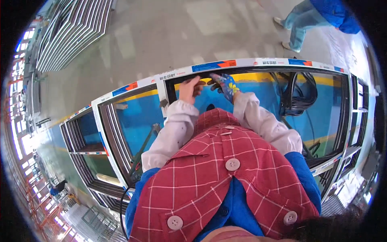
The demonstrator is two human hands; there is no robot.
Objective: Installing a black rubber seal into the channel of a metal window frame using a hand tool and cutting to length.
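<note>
A large window frame [258, 61], its rail wrapped in white film with blue and orange patches, stands in front of me. My bare left hand [189, 90] is at the inner side of its far rail, close to the white crossbar, fingers curled. To its right, my right hand [226, 85] wears a blue flowered glove with dark fingertips. Its fingers bend toward the same rail edge, the index finger stretched to it. What either hand pinches is too dark and small to make out. A bundle of black rubber strip [298, 97] hangs inside the opening on the right.
More dark frames [86, 149] stand at the left, and others [356, 113] at the right. Stacked metal profiles [74, 32] lie on the floor at the far left. A person in blue [310, 20] walks at the far right. A black cable [122, 205] hangs beside my left side.
</note>
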